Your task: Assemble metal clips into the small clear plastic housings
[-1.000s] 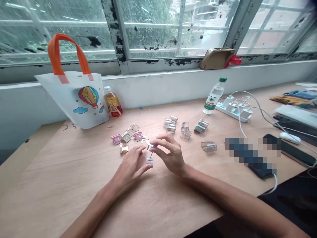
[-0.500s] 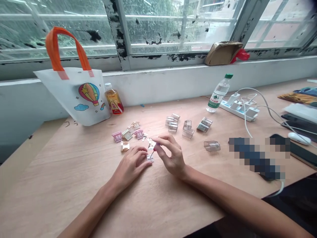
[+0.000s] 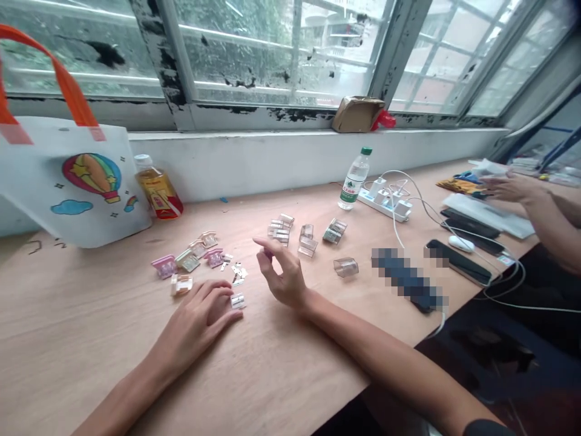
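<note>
A small pale pencil sharpener (image 3: 237, 301) lies on the wooden table (image 3: 290, 363), pinched between the thumb and fingers of my left hand (image 3: 206, 312). Raised a little to the right of it, my right hand (image 3: 287, 277) is closed round a small screwdriver (image 3: 267, 253). Only its purple handle shows; I cannot make out the shaft. Small metal blades (image 3: 238, 272) are scattered just behind the sharpener. To the left sit several pink, cream and orange sharpener parts (image 3: 188, 259). Behind my right hand are clear smoky sharpener covers (image 3: 307, 245), some with sharpener bodies in them.
A white bag (image 3: 91, 200) and an amber drink bottle (image 3: 158, 188) stand at the back left. Toward the back right are a water bottle (image 3: 354, 180), a power strip (image 3: 385, 203) with cables and phones (image 3: 458, 261). Another person's hand (image 3: 512, 186) is at the far right.
My view has turned to the right, bringing another person's arms into sight. My right hand has lifted the screwdriver away from the sharpener. My left hand stays at the sharpener.
</note>
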{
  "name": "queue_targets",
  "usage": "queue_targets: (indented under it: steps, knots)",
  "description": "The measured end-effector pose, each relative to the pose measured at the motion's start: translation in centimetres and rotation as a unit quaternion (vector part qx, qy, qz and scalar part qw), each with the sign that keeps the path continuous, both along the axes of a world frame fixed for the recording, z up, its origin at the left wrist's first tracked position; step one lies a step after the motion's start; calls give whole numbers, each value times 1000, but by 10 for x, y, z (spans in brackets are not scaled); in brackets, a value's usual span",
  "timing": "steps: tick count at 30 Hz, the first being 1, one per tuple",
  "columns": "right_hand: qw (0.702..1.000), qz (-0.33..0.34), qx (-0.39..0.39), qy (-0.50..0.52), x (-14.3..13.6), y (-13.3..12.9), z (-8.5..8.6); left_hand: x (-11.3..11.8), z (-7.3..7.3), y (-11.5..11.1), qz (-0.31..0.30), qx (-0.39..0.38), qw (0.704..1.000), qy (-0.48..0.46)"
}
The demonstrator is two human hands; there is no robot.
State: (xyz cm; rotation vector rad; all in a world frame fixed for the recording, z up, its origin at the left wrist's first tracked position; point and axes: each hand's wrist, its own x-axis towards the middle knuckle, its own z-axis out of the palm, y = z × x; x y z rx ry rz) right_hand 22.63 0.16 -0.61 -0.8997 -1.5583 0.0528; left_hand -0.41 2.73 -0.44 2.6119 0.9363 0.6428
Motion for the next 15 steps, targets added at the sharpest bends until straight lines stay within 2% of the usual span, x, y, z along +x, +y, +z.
queue_targets:
  steps: [3, 7, 10, 15]
  knots:
    - [987, -16, -103, -124, 22, 10, -2, 6, 7, 7, 26, -10, 999, -34]
    - [939, -63, -224, -253, 25, 11, -3, 17, 10, 22, 22, 29, 996, -82]
    - [916, -68, -256, -300, 16, 7, -3, 23, 7, 29, 3, 54, 994, -90]
    - [913, -56, -277, -295, 5, 10, -6, 25, 3, 28, 17, 52, 992, -111]
